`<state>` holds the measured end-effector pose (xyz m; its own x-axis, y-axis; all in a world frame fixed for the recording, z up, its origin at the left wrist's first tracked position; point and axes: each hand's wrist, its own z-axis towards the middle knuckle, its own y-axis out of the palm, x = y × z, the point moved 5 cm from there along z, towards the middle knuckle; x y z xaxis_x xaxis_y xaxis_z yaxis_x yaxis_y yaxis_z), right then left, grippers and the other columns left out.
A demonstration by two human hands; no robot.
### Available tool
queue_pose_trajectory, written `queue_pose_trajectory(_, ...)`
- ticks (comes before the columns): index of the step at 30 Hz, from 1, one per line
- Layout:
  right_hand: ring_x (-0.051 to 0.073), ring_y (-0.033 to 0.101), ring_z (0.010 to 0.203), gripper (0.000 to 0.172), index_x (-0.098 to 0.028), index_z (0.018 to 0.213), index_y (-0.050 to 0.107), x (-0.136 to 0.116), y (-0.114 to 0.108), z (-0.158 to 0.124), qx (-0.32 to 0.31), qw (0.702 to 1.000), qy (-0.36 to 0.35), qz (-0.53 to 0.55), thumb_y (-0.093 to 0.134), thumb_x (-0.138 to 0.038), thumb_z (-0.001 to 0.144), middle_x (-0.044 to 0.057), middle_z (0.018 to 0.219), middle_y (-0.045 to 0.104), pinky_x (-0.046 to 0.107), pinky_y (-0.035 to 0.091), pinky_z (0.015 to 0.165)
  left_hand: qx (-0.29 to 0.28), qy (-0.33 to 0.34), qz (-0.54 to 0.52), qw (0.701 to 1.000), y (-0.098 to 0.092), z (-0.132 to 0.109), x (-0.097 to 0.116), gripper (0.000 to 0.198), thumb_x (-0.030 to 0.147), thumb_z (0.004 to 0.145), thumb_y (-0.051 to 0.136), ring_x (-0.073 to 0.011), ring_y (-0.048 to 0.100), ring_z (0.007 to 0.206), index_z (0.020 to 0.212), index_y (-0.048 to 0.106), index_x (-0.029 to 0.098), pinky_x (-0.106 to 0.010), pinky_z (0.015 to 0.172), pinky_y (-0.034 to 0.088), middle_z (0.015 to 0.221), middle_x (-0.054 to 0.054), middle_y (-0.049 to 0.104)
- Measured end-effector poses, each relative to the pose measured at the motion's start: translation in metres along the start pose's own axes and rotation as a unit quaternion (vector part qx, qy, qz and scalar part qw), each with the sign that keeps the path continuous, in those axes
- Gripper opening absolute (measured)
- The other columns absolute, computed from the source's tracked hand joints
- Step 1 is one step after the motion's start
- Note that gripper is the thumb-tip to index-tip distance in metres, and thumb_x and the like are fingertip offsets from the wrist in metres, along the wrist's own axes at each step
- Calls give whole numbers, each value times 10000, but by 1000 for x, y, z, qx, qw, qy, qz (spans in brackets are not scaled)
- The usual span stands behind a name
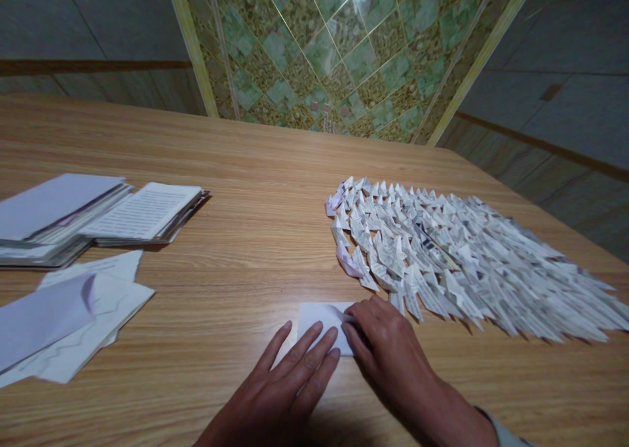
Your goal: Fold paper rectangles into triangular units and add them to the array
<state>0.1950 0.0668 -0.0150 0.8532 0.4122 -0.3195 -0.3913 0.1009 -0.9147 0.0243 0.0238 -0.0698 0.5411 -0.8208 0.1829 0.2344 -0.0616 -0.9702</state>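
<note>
Wood-grain table [246, 152] fills most of view, far edge seen below green mosaic wall panel [319, 54], grey wall panels [555, 86] on either side. R of centre: large fanned mass of folded printed-paper pieces [457, 257] is laid out in overlapping rows. L side: stacks of printed pages [142, 211] are piled, w/ loose white sheets [73, 322] below them, near L frame edge. Wide open tabletop is left btwn stacks & mass, more in front of hands.

Small white paper rect [322, 322] is laid flat, front centre, its far R corner just beside mass's lower tips; edges look straight, any fold can't be told.

L hand [280, 391]: fingers spread wide, tips on paper's near L part. R hand [388, 349]: fingers held close, pressed on paper's R end; pinch can't be told. Grey cuff [506, 430] is seen at R wrist.
</note>
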Motion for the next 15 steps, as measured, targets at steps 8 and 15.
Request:
queue_pose_trajectory(8, 240, 613, 761, 94, -182, 845, 631, 1, 1, 1, -9, 1000, 1, -16, 650, -97, 878, 52, 786, 666, 331, 450, 677, -45, 6, -17, 999, 13, -1, -4, 985, 349, 795, 756, -389, 271, 1512, 1595, 208, 171, -662, 1195, 219, 1625, -199, 332)
queue_pose_trajectory(15, 299, 611, 1064, 327, -103, 1295, 585, -17, -21, -4, 104, 989, -105, -24, 488, -122, 983, 165, 1221, 687, 449, 498, 903, -75, 9, -38, 996, -15, 8, 0, 825, 395, 878, 735, -390, 352, 1476, 1549, 336, 128, -640, 1202, 228, 1576, -222, 406)
